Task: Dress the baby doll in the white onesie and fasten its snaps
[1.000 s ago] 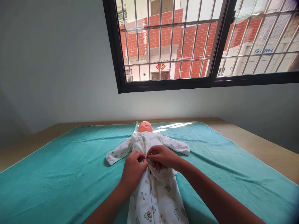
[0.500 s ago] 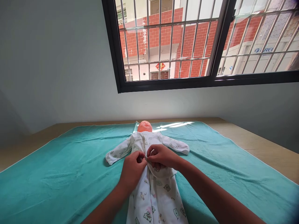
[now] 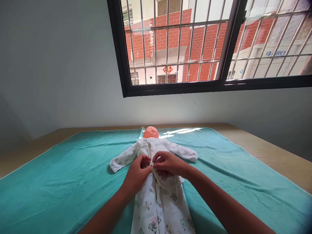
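A baby doll (image 3: 150, 132) lies on its back, dressed in a white long-sleeved romper (image 3: 159, 203) with small animal prints. Its sleeves spread to both sides, and the legs of the garment reach toward me. At the belly, my left hand (image 3: 138, 170) pinches the left edge of the front opening. My right hand (image 3: 168, 164) pinches the facing edge, its fingertips almost touching the left ones. Between them shows a small round snap button (image 3: 152, 164). Fingers partly hide the cloth there, and below the hands the front seam stands slightly apart.
A teal blanket (image 3: 73, 172) lies under the doll, covering most of the wooden table (image 3: 265, 152). Behind the table rises a pale wall (image 3: 60, 65) with a dark-framed, barred window (image 3: 175, 87). Sunlight patches fall near the doll's head.
My left hand has shifted slightly left and its fingers have opened a little from the right fingertips, so the small button shows more clearly. The right hand stays nearly in place.
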Action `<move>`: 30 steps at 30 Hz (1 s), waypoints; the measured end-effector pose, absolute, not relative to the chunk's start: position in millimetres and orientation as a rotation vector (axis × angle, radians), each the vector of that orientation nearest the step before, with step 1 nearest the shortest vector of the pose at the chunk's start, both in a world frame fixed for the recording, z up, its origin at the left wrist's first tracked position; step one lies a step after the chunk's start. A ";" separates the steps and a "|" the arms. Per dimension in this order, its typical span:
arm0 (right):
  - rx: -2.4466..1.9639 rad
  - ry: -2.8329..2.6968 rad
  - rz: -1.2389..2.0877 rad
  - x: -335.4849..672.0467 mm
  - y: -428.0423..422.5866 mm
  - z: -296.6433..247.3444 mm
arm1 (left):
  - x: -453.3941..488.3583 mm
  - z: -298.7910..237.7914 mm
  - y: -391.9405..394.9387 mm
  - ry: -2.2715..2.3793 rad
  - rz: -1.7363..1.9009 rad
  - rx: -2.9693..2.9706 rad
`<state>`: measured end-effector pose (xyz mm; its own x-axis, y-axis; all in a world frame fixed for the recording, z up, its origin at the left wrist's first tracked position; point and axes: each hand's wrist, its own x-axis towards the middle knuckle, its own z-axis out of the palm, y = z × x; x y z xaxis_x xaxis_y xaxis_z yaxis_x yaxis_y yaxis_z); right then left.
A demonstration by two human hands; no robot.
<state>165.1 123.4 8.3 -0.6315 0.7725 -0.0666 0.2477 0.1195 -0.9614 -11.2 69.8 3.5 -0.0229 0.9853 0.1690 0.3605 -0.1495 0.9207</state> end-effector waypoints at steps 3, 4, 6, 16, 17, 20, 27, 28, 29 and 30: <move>-0.963 -1.926 1.559 166.4 123.9 8.4 | -12.6 5.7 68.1 1.449 1.102 1.744; -0.958 -1.899 1.568 166.6 124.7 7.3 | -13.4 6.0 67.9 1.456 1.090 1.776; -0.973 -1.764 1.524 167.0 127.7 2.6 | -16.6 3.9 68.7 1.485 1.085 1.818; -1.202 -1.612 0.678 184.9 139.1 -49.8 | -79.2 -50.5 101.4 1.938 1.253 2.313; -1.218 -1.656 0.693 190.5 134.8 -51.9 | -88.7 -52.8 105.7 2.032 1.252 2.299; -1.250 -1.869 0.777 213.0 114.5 -52.3 | -117.9 -55.0 115.9 2.345 1.168 2.010; -0.994 -2.422 0.647 249.0 79.8 -45.6 | -166.9 -56.2 127.4 2.360 1.005 1.327; -0.991 -2.449 0.589 248.4 80.1 -45.9 | -169.1 -57.5 128.5 2.329 1.024 1.320; -0.988 -2.464 0.530 247.0 81.1 -46.5 | -170.2 -58.9 129.7 2.292 1.049 1.312; -0.983 -2.470 0.476 245.2 82.3 -47.4 | -170.3 -60.3 130.9 2.251 1.078 1.305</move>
